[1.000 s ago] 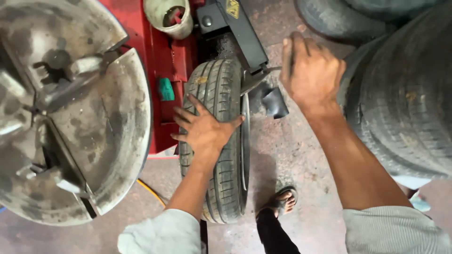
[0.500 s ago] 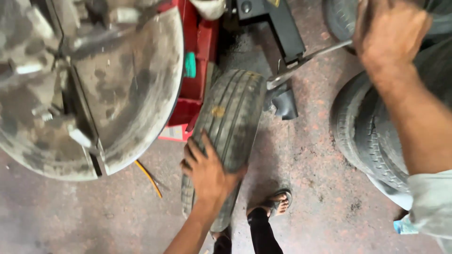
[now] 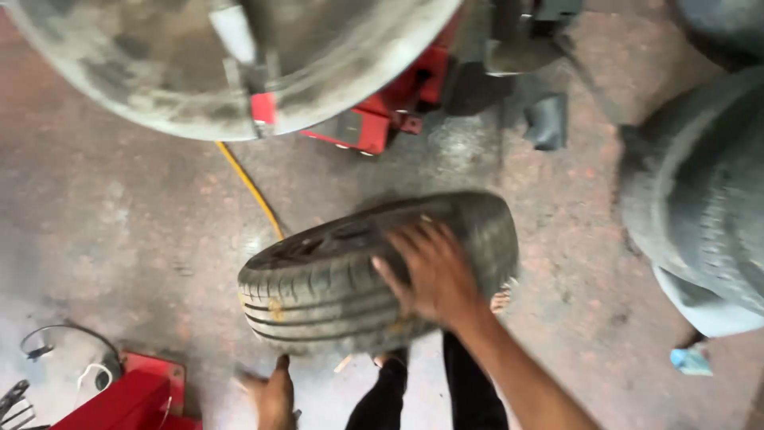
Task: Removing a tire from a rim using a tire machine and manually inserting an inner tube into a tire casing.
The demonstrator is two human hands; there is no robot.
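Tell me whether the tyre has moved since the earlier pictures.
Yes. The tyre stood against the red machine base; now it is clear of it, turned crosswise, under the right hand.

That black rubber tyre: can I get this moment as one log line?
right hand: flat on black rubber tyre tread | left hand: low, below tyre, grip unclear | tyre: tilted above concrete floor

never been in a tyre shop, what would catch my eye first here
The black tyre in the middle of the frame stands out first, tilted above the stained concrete floor, with the right hand spread flat on its tread. The left hand sits low, just under the tyre's near edge. Above, the big round grey turntable of a red tyre machine fills the top left, and more tyres crowd the right edge.
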